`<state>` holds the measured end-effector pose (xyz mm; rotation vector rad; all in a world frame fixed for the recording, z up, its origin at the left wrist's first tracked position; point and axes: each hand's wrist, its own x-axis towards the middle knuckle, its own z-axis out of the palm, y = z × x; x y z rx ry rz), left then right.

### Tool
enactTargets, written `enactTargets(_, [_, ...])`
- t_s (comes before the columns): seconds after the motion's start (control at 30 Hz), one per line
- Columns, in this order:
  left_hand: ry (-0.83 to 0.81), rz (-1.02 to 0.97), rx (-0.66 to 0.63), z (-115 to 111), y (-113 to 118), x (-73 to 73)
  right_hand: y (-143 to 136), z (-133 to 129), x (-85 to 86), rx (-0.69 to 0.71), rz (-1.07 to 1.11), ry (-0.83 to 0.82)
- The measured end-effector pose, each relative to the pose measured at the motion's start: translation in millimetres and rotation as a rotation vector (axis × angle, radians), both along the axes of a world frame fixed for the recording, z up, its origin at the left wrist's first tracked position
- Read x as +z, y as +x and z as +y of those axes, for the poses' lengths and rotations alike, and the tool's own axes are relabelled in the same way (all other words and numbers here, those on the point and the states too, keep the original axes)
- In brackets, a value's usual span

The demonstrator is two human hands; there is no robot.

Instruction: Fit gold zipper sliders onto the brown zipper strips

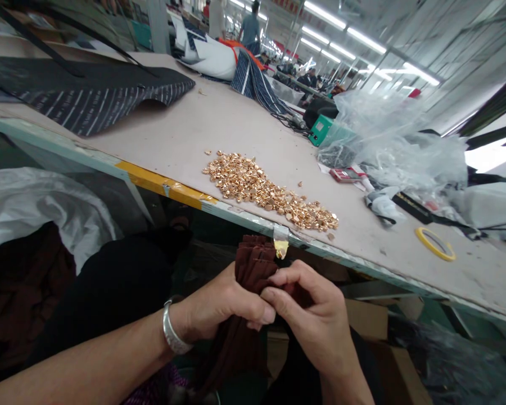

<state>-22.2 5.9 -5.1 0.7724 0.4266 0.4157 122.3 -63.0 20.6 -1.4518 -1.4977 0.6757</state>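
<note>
A gathered bundle of dark brown fabric (253, 264) hangs in front of the table edge, its layers folded together at the top. My left hand (231, 301), with a silver bangle at the wrist, is wrapped round the bundle. My right hand (310, 306) pinches an edge of the same fabric between thumb and forefinger, close to the left thumb. Just above the hands, a strip of clear and yellow tape (281, 242) hangs over the table edge. Beyond it lies a long heap of small gold-coloured metal pieces (261, 188) on the tabletop.
Striped dark sheets (101, 101) lie at the table's left. A green box (320, 130), clear plastic bags (396, 135) and a yellow tape roll (435, 243) are on the right. White sacking (46, 202) with brown cloth stands below left; cardboard boxes (369, 319) sit underneath. People are in the background.
</note>
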Motion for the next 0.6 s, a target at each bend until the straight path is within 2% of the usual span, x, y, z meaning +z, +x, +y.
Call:
enactTargets(0.13, [-0.003,-0.089,0.012,2.1,-1.3,2.5,-1.1,1.1,-4.3,0.032,0.398,-0.093])
enactTargets(0.23, [-0.051,-0.048,0.087,4.8,-0.2,3.1,1.5,2.8,-10.3,0.008,0.592,-0.120])
enactTargets(0.3, [-0.059,0.040,0.210,6.5,1.1,2.3,4.1,4.3,-14.0,-0.070,0.602,-0.137])
enactTargets(0.4, [0.036,0.131,0.364,8.1,1.7,1.1,6.4,5.8,-16.5,-0.158,0.559,-0.122])
enactTargets(0.6, [0.255,0.139,0.252,7.1,2.4,0.1,3.4,3.3,-11.9,-0.169,0.312,-0.088])
